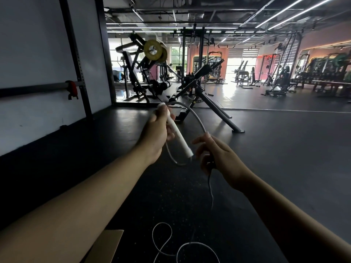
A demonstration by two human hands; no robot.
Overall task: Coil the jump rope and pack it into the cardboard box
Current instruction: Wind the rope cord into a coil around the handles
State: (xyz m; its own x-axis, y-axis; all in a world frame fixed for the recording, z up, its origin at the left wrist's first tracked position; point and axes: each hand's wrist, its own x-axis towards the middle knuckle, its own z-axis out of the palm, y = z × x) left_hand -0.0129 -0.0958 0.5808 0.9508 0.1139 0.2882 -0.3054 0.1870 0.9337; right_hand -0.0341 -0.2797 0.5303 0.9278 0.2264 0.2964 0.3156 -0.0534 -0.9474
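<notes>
My left hand (157,132) grips a white jump rope handle (177,134), held slanted in front of me. The white rope (197,115) arcs from the handle's top end over to my right hand (216,156), which pinches it between the fingers. A small loop of rope hangs below the left hand. From the right hand the rope drops to the dark floor and lies in loose curls (167,242) near my feet. A corner of the cardboard box (106,245) shows at the bottom edge, partly hidden under my left forearm.
A black inclined bench frame (209,103) stands on the dark rubber floor just beyond my hands. A white wall with a black rack upright (76,54) runs along the left. Weight machines fill the far gym.
</notes>
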